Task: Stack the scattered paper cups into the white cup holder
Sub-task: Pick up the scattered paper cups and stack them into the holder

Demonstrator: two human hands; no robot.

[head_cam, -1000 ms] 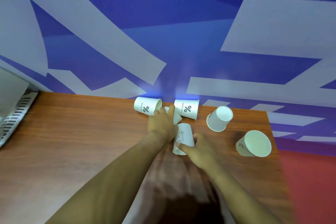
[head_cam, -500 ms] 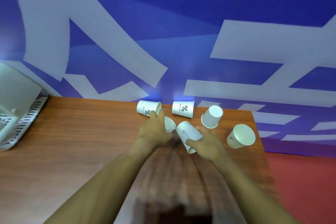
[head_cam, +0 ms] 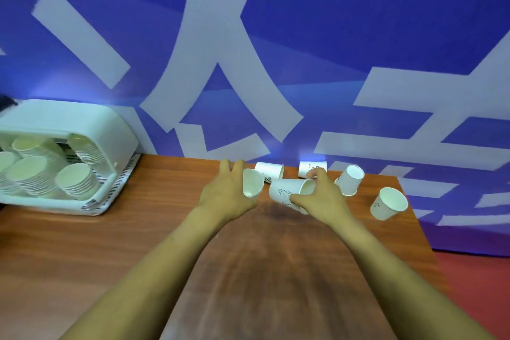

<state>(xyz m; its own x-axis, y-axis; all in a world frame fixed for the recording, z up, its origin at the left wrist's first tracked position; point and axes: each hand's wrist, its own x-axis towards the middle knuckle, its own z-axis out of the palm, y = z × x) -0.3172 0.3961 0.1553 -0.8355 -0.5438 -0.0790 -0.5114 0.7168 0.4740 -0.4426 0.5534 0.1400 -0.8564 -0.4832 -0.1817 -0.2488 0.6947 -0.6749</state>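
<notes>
- Nearest, held a cup each: left hand (head_cam: pixel 226 196) cradled a small cup (head_cam: pixel 252 183) against the palm, mouth turned right, fingers mostly straight above it, so cannot tell how firm that hold was; right hand (head_cam: pixel 320 196) wrapped thumb and fingers round a bear-print cup (head_cam: pixel 287 193) tipped on its side, mouth also to the right.
- Looked set up for nesting one cup into the other, both carried just above the table (head_cam: pixel 138 243).
- Could have gone wrong there: both mouths faced right, so one cup wanted turning before nesting; a squeeze on thin paper could have buckled a rim; the loosely cradled left cup could have slipped and rolled.
- Just beyond the hands, lay two printed cups on their sides near the table's back edge: back-left cup (head_cam: pixel 269 171) and back-right cup (head_cam: pixel 313 168), the latter partly hidden by right fingers.
- Further right, lay two more tipped cups: tilted cup (head_cam: pixel 350 180) just beside the right hand, and far-right cup (head_cam: pixel 389 207) near the table's right edge, where a knock could have sent it off.
- Far left, sat the holder (head_cam: pixel 69 124) against the blue wall (head_cam: pixel 331 22), well apart from the hands, already filled with several cup stacks; nothing stood between.
</notes>
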